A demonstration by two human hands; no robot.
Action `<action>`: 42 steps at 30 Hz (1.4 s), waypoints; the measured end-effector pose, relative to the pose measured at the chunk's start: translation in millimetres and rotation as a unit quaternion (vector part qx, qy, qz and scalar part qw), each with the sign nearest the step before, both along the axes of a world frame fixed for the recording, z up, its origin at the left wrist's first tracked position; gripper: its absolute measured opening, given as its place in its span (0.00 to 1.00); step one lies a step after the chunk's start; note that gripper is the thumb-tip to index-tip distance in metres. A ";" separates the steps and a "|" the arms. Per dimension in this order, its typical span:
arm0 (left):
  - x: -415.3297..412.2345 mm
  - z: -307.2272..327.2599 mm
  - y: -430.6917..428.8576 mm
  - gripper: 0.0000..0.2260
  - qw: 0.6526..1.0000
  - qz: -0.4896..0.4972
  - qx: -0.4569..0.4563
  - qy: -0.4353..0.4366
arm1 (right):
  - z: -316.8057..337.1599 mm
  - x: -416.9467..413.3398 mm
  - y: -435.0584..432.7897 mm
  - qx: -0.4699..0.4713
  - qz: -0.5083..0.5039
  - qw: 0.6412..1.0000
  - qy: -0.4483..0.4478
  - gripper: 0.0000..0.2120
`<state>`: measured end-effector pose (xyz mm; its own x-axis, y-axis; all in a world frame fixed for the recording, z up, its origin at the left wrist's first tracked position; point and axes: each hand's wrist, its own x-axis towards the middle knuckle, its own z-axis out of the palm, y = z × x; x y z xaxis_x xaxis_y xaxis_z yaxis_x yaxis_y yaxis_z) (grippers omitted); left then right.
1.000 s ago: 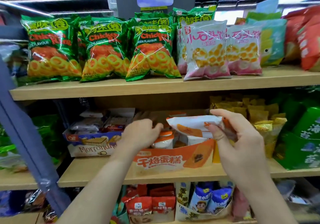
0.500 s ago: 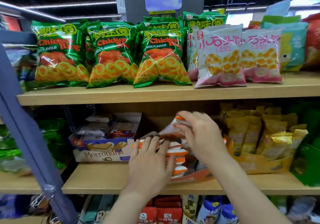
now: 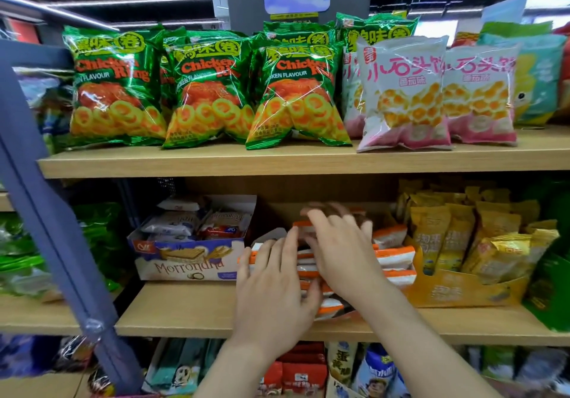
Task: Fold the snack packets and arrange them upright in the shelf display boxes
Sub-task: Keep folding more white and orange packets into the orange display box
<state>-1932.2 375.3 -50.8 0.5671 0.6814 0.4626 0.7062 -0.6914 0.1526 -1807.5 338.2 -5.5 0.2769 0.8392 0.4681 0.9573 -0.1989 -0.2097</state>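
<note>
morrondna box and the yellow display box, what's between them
Head view: the orange-and-white snack packets, with the left hand and right hand on them.

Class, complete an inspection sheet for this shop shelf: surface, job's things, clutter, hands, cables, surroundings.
Surface: wooden middle shelf, carrying display boxes.
Job's things: orange-and-white packets, packed in rows in an orange display box, mostly hidden.
Clutter: Morrondna wafer box to the left; yellow packet box to the right.
Hands: left hand flat on the packets, fingers straight; right hand over them, fingers blurred, grip unclear.
Cables: nothing seen.
Surroundings: green Chicken Ring bags and pink bags on the upper shelf; blue-grey band crossing at left.
</note>
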 end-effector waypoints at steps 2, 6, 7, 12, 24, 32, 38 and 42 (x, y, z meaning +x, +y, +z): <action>0.8 4.2 1.5 0.35 1.000 -0.002 -0.005 0.003 | -1.1 -0.8 -2.1 0.024 0.002 1.000 -0.006 0.15; 5.3 18.5 12.7 0.32 0.998 0.002 -0.029 0.050 | -7.6 1.8 -2.1 -0.037 0.038 0.998 -0.039 0.18; 7.4 21.9 16.0 0.30 0.997 0.006 -0.035 0.062 | -7.9 4.2 -3.2 -0.048 0.033 0.998 -0.037 0.19; 20.0 39.7 30.6 0.31 0.983 0.044 -0.135 0.117 | -4.9 16.4 -11.8 -0.082 0.002 0.997 -0.013 0.17; 37.0 65.0 33.4 0.11 0.986 0.000 -0.122 0.111 | -19.0 50.7 -48.7 0.009 -0.056 0.997 0.054 0.19; 35.8 40.2 23.4 0.19 0.992 -0.008 -0.035 0.117 | -30.5 45.0 -71.3 -0.071 -0.044 0.996 0.040 0.22; 17.1 19.8 0.9 0.14 0.996 -0.064 0.042 -0.037 | -28.4 46.5 -72.9 0.032 -0.039 0.997 0.057 0.23; 11.5 15.3 -4.5 0.15 0.994 -0.076 0.048 -0.062 | -32.1 41.6 -61.1 0.047 -0.030 0.998 0.010 0.21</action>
